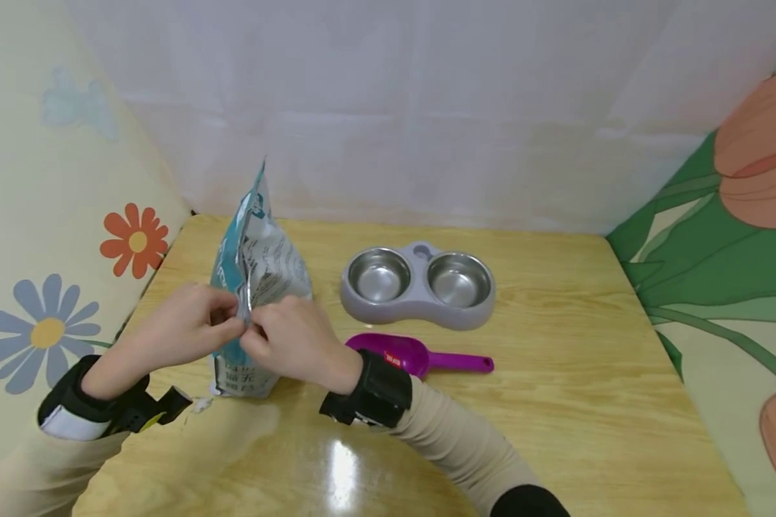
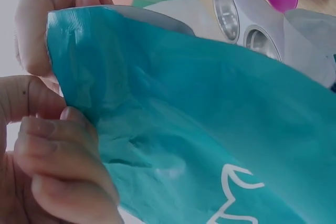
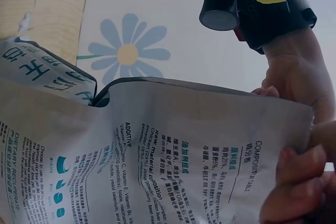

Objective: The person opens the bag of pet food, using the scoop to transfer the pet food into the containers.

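Note:
A teal and silver pet food bag (image 1: 274, 262) stands upright at the left of the table in the head view. At its top edge, on the side nearest the person, both hands meet. My left hand (image 1: 187, 323) pinches the edge from the teal side, fingers bent in the left wrist view. From the silver, printed side my right hand (image 1: 297, 341) pinches the same edge close by, and its curled fingers (image 3: 302, 182) show in the right wrist view. Whether the bag's top is sealed or parted cannot be told.
A grey double bowl stand (image 1: 420, 287) with two metal bowls sits right of the bag. Before it lies a magenta scoop (image 1: 409, 350), handle pointing right, partly behind the right wrist. White cloth (image 1: 388, 108) hangs behind the table (image 1: 575, 373); flower-patterned panels flank it.

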The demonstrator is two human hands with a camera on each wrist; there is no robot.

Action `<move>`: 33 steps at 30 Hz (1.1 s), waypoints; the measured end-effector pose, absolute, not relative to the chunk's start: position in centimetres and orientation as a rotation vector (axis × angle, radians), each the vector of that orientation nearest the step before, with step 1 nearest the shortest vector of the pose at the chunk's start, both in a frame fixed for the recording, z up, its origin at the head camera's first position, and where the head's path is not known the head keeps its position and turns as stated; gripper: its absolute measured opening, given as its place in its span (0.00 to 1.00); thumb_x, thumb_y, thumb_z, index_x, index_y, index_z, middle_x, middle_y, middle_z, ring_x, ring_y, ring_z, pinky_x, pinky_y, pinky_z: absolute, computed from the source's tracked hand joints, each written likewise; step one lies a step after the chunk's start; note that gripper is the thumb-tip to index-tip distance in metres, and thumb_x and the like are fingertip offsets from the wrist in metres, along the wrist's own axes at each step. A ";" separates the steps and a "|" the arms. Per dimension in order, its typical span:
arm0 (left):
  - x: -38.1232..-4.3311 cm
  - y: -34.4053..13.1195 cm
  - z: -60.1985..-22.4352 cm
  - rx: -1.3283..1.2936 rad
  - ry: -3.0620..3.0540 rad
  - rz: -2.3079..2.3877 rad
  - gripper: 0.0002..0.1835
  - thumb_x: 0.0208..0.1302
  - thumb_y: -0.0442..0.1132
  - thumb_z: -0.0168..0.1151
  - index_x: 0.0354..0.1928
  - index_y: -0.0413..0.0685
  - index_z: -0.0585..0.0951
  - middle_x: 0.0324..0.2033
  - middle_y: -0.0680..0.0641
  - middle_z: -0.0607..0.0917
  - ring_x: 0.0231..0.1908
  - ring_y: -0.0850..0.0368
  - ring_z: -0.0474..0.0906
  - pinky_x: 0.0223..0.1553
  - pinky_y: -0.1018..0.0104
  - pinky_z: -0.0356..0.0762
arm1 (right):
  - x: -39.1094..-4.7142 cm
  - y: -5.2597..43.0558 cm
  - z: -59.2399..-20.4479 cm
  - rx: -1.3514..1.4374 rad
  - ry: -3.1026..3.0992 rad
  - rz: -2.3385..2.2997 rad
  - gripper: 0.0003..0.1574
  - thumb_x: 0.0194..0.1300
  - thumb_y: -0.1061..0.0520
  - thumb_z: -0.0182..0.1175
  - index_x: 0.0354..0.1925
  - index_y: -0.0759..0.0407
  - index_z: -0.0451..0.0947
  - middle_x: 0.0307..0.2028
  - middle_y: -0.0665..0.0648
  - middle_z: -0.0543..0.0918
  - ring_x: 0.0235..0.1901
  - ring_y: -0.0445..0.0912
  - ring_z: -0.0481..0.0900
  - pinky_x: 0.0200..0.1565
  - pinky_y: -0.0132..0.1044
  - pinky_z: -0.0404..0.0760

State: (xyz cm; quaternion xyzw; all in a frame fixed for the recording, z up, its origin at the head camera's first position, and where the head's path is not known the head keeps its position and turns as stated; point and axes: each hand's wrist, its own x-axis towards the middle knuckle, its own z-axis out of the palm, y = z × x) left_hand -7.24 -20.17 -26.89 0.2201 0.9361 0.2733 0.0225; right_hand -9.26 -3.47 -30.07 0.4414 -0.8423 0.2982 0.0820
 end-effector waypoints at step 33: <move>-7.4 -20.0 -27.2 0.588 2.699 0.931 0.08 0.56 0.31 0.55 0.21 0.46 0.73 0.12 0.57 0.71 0.14 0.64 0.66 0.16 0.69 0.65 | -10.1 -2.9 -29.8 1.389 -2.589 1.010 0.20 0.50 0.63 0.56 0.11 0.53 0.58 0.09 0.44 0.57 0.09 0.34 0.55 0.13 0.23 0.53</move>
